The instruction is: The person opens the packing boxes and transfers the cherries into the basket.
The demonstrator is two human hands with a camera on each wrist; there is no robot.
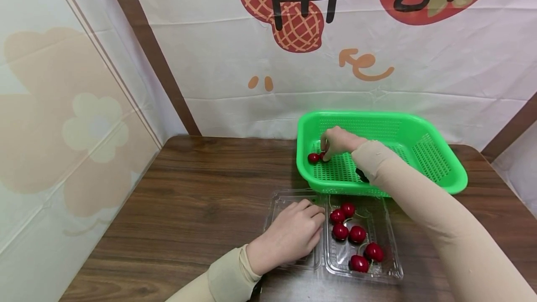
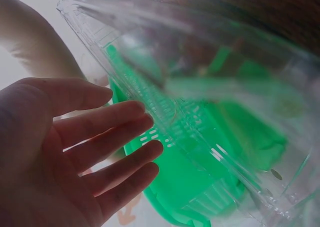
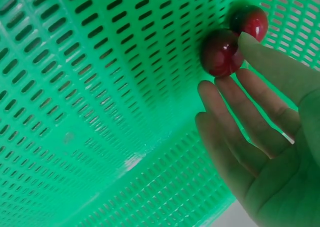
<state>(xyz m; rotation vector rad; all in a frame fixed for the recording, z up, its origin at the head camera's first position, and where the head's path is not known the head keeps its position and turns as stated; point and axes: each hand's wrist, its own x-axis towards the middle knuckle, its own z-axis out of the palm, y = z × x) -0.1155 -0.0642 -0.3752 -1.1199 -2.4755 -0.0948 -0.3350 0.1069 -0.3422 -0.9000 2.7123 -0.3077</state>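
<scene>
My right hand (image 1: 339,140) reaches down into the left end of a green perforated basket (image 1: 440,153). Its thumb and fingertips pinch a dark red cherry (image 3: 219,54), as the right wrist view shows close up. A second cherry (image 3: 251,23) lies right beside that one on the basket floor. Over the left half of a clear plastic clamshell box (image 1: 396,264) rests my left hand (image 1: 291,233), fingers loosely bent and the palm holding nothing. In the left wrist view its fingertips lie near the edge of the transparent lid (image 2: 215,17).
Several cherries (image 1: 357,234) with stems sit in the right half of the clamshell, directly in front of the basket. Both stand on a dark wooden table (image 1: 180,209). A printed white cloth (image 1: 218,59) hangs behind the table's back edge.
</scene>
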